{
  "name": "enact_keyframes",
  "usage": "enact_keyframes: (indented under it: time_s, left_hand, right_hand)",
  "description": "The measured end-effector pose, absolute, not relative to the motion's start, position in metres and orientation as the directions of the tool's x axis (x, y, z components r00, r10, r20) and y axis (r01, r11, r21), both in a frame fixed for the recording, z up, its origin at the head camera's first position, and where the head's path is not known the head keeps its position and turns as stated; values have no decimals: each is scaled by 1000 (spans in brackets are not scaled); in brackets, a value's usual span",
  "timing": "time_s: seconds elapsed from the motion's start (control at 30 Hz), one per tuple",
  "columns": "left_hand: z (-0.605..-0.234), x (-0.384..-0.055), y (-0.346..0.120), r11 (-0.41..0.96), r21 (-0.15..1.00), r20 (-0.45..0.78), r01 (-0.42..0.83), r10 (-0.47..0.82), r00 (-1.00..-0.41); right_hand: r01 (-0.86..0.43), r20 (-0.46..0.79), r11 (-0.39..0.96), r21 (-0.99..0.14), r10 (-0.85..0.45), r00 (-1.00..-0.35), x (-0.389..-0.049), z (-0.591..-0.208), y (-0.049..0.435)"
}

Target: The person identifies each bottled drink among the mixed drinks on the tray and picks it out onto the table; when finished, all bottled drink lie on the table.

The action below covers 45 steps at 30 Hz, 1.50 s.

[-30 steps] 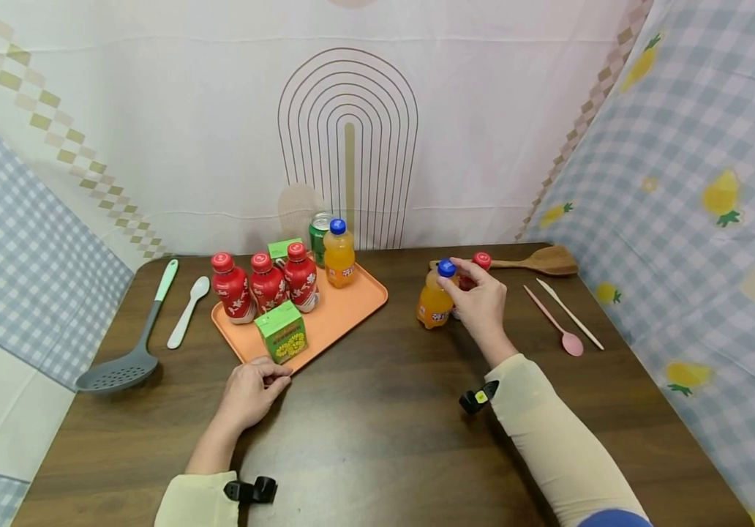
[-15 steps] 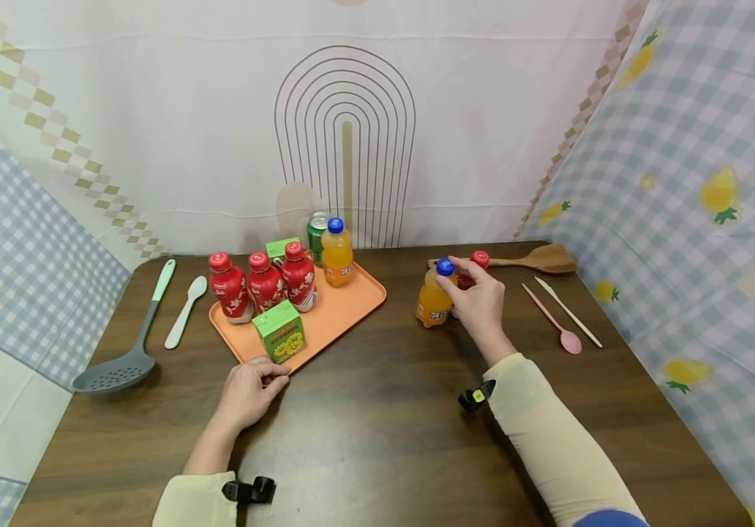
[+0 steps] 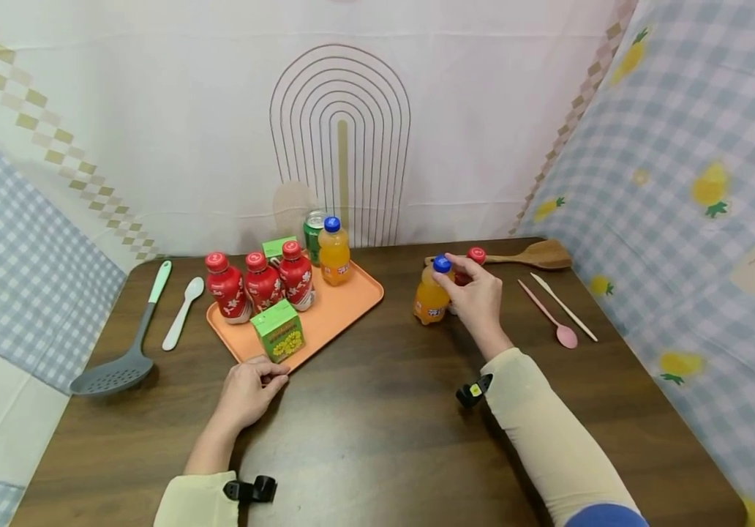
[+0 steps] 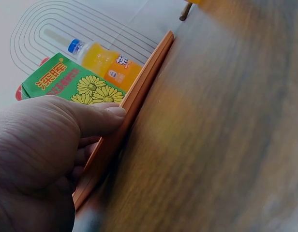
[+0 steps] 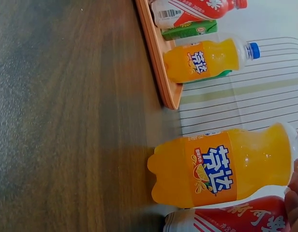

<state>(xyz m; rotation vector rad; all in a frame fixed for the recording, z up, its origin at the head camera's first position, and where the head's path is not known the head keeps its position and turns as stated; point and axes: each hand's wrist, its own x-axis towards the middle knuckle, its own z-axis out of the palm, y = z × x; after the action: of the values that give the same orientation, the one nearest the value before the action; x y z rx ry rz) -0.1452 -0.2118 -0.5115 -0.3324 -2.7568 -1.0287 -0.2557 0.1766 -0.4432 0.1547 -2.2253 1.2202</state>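
My left hand (image 3: 250,393) grips the near rim of an orange tray (image 3: 344,315), its thumb on the edge in the left wrist view. Just beyond those fingers a green drink carton (image 3: 279,333) with yellow flowers stands on the tray. My right hand (image 3: 478,300) pinches an orange soda bottle (image 3: 430,296) near its blue cap; the bottle is upright, right of the tray. In the right wrist view its label (image 5: 212,169) faces the camera, and only some fingertips (image 5: 296,193) show. Behind that hand is a red bottle (image 3: 476,255), mostly hidden.
On the tray stand several red bottles (image 3: 224,289), another orange soda bottle (image 3: 334,252), a green can (image 3: 314,238) and a second carton (image 3: 279,247). A slotted turner (image 3: 114,373) and white spoon (image 3: 183,315) lie left; a wooden spatula (image 3: 545,254), pink spoon (image 3: 565,337) and thin pale stick (image 3: 565,307) lie right.
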Motion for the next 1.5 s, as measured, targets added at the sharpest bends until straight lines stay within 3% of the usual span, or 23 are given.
enact_keyframes:
  time_s: [1.5]
  left_hand:
    - [-512, -145, -212, 742, 601, 271, 297, 160, -949]
  right_hand:
    - [-358, 542, 593, -721, 162, -824, -254, -444, 176]
